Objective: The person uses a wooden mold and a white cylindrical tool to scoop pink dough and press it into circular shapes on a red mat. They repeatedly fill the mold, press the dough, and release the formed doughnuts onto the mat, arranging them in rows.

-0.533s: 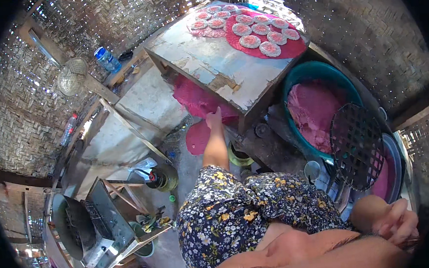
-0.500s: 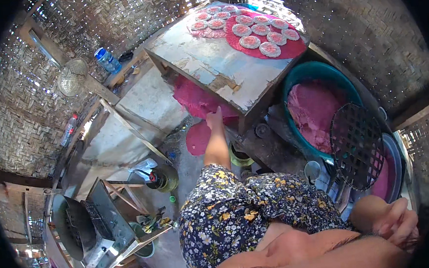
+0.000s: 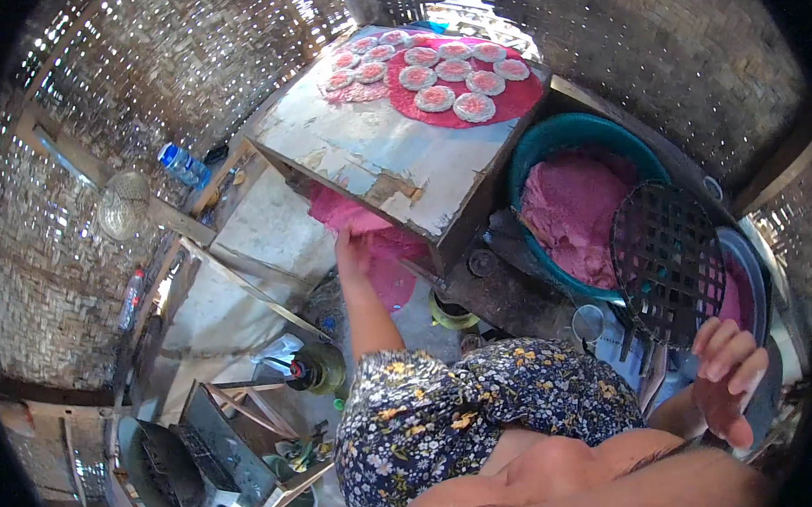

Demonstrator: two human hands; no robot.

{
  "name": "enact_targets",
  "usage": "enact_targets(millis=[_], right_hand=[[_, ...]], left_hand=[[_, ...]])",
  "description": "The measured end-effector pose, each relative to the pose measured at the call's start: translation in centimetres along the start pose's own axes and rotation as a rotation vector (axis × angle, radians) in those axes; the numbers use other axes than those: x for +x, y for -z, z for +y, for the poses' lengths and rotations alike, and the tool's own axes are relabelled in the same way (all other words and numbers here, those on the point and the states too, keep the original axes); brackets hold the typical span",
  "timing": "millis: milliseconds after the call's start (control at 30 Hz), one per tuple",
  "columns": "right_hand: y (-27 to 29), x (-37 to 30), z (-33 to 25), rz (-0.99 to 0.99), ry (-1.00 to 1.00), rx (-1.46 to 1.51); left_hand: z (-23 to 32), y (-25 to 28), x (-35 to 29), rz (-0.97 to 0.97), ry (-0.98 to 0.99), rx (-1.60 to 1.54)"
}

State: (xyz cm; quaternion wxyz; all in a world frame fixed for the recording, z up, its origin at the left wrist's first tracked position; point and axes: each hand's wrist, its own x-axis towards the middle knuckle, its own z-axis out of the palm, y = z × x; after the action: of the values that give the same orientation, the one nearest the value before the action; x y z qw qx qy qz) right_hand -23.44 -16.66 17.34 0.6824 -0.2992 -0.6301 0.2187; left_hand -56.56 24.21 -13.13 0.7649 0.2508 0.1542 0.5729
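Observation:
My left hand (image 3: 354,247) reaches to the open front of a box-like table (image 3: 306,134). Its fingers are closed on the edge of a bright pink sheet (image 3: 329,207) that sticks out from under the tabletop; the fingertips are partly hidden. Just below that hand shows a rounded pink piece (image 3: 391,287), its upper part covered. My right hand (image 3: 731,364) is raised at the lower right with fingers bent and apart, and nothing shows in it. It is nearest to a dark round lattice rack (image 3: 671,260).
White-and-pink discs (image 3: 453,71) lie on pink sheets on the tabletop. A teal tub (image 3: 526,167) holds pink dough (image 3: 571,215) at right. At lower left are a green gas cylinder (image 3: 323,368) and a wok (image 3: 145,469). A wooden bar (image 3: 250,286) slants at left.
My left hand has moved left along the pink sheet's edge. My right hand has risen and its fingers have spread. The whole view has shifted slightly.

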Motion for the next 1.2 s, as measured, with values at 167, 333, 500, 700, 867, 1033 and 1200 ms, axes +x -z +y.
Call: enact_targets(millis=[167, 333, 500, 700, 867, 1033, 1200], right_hand=[[0.5, -0.8, 1.8, 0.018, -0.125, 0.078], [-1.7, -0.1, 5.7, -0.135, -0.472, -0.219], [-5.3, 2.2, 12.1, -0.392, -0.137, -0.761], [-4.9, 5.5, 16.2, -0.064, -0.058, -0.771], [4.5, 3.3, 14.2, 0.351, -0.327, -0.905], [19.7, -5.8, 8.8, 0.531, -0.394, -1.263], [31.7, -17.8, 7.7, 0.928, -0.944, -0.468]], left_hand=[[6.0, -5.0, -8.2, 0.156, -0.484, -0.008], [7.2, -12.8, -9.3, 0.066, -0.628, 0.094], [4.3, -20.2, -4.4, -0.157, -0.271, 0.225], [-1.5, -30.6, -6.5, -0.593, 0.081, 0.248], [-2.9, -29.5, -10.6, -0.865, -0.722, 1.483], [-0.9, -12.8, -17.3, -0.048, -0.953, 1.575], [-3.3, 4.3, -28.9, 0.579, 0.301, 1.175]])
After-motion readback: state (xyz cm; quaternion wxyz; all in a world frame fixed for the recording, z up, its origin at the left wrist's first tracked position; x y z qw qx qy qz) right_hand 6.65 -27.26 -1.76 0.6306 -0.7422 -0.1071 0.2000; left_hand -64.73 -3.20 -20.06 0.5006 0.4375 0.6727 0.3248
